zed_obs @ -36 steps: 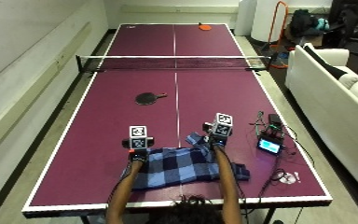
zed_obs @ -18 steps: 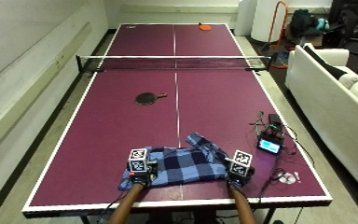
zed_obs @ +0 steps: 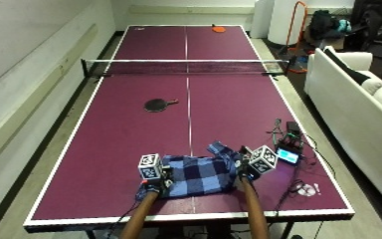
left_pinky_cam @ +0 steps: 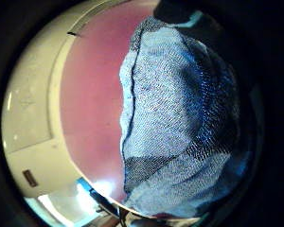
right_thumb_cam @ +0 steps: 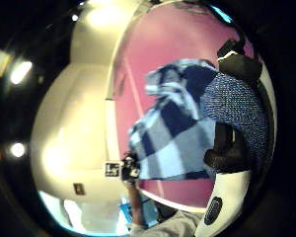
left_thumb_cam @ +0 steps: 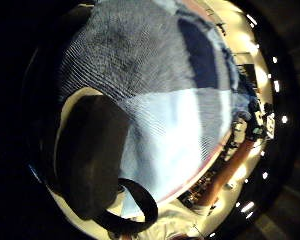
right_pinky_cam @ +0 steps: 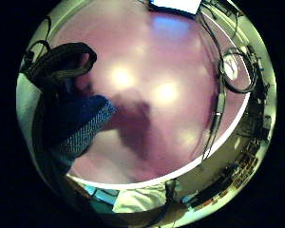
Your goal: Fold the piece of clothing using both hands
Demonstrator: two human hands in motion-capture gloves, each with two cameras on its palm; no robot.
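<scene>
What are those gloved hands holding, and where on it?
The left hand and right hand each grip a side edge of the blue checked shirt on the table.

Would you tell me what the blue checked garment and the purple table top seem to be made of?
The blue checked garment looks like soft woven cloth, perhaps flannel: the weave shows and it lies rumpled. The purple table top looks like hard painted board, smooth with a slight sheen: lamps reflect in the right little finger side palm view.

Checked woven cloth shirt (zed_obs: 197, 175) — matt
</scene>
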